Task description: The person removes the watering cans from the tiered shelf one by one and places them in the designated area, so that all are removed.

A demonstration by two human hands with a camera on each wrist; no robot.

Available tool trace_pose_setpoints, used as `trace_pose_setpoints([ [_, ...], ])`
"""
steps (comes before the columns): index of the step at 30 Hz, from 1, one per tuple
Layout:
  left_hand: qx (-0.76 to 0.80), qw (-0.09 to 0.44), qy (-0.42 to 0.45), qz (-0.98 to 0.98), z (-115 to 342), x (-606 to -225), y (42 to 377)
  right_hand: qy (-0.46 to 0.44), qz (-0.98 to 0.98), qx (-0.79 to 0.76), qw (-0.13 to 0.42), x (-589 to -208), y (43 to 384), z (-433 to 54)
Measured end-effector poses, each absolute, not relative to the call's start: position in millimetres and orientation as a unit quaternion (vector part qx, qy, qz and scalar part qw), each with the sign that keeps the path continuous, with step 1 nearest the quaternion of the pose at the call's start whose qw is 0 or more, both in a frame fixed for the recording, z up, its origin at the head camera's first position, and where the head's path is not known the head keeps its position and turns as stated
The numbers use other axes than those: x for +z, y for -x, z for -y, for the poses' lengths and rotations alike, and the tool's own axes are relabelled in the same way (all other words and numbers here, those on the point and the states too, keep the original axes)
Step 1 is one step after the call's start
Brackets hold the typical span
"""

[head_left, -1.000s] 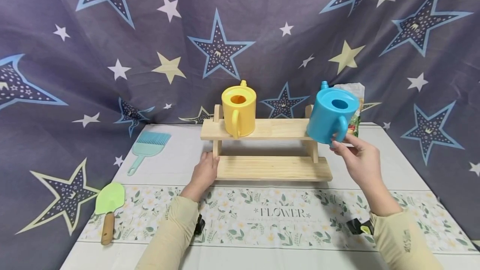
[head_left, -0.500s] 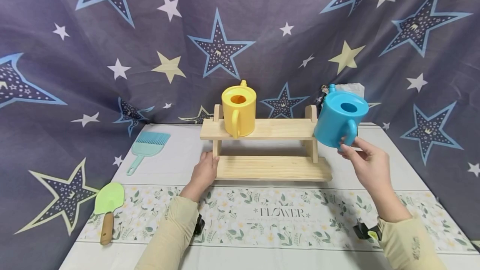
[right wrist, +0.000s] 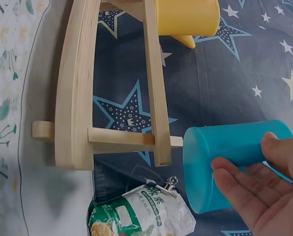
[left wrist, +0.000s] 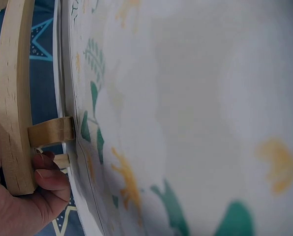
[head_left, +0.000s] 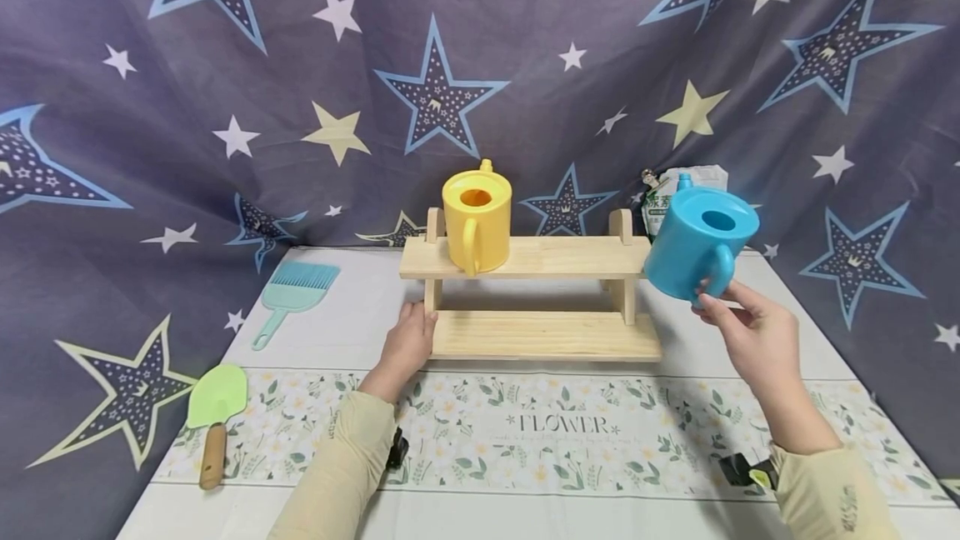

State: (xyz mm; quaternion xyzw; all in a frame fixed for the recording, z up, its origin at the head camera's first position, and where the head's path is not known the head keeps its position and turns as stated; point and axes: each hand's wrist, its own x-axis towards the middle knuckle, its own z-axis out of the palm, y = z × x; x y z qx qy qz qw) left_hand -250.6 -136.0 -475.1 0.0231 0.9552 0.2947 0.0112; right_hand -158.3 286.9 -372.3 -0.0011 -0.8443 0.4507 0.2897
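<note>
My right hand pinches the handle of a blue watering can. The can is held up just past the right end of a two-tier wooden plant stand, tilted a little. In the right wrist view, the fingers and thumb meet at the blue can's handle side. My left hand grips the left end of the stand's lower board, and the left wrist view has its fingers curled round that board. A yellow watering can stands upright on the left part of the upper board.
A bag with a metal clip stands at the back right, partly behind the blue can in the head view. At the left lie a mint dustpan and brush set and a green trowel with a wooden handle. A starry curtain hangs behind.
My right hand has carried the blue watering can to the right, away from the upper board's right end, slightly lower. More of the bag shows now. The left hand has stayed on the stand.
</note>
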Motion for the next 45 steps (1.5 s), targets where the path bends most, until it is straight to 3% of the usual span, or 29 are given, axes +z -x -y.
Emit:
trace_pose_setpoints([
  [45,0.292,0.004,-0.024,-0.956,136,-476,252,0.064,0.858,0.436,0.264,-390,136,-322],
])
